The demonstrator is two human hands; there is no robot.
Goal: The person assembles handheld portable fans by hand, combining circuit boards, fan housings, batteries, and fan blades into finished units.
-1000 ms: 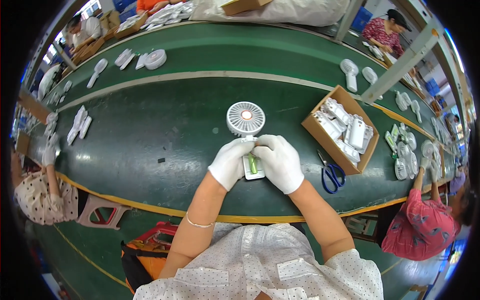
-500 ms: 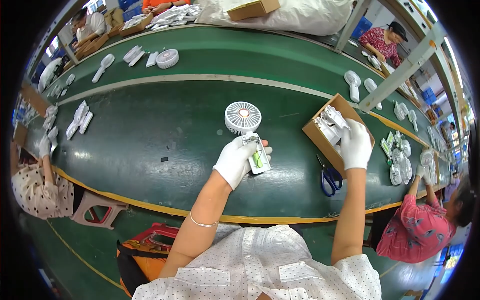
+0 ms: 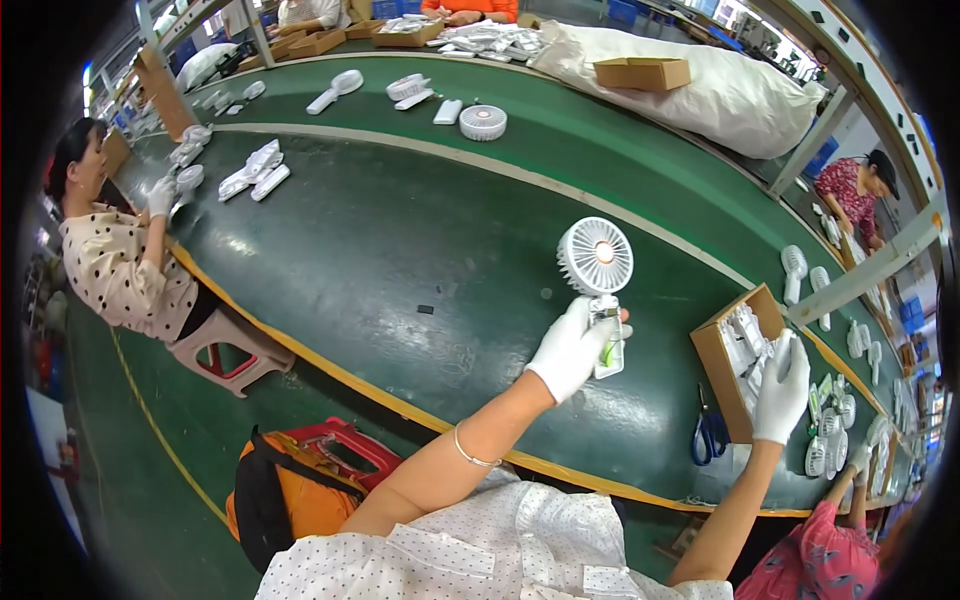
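My gloved left hand is closed around the handle of a white handheld fan. The round, slatted head points away from me above the table. Its handle lies open, showing a green part and small metal pieces inside. To the right, my gloved right hand is at the right side of a cardboard box filled with white plastic parts. The fingers of that hand are bent together near the box's rim; whatever they pinch is hidden or blends with the white glove.
Blue-handled scissors lie left of the box, fan assemblies right of it. A small black piece and white fan parts lie farther left. More fans rest on the green belt. Co-workers sit at both sides.
The whole view has turned, so the scene sits tilted and shifted right. My right hand has moved from over the parts toward the box's right edge. My left hand still holds the fan.
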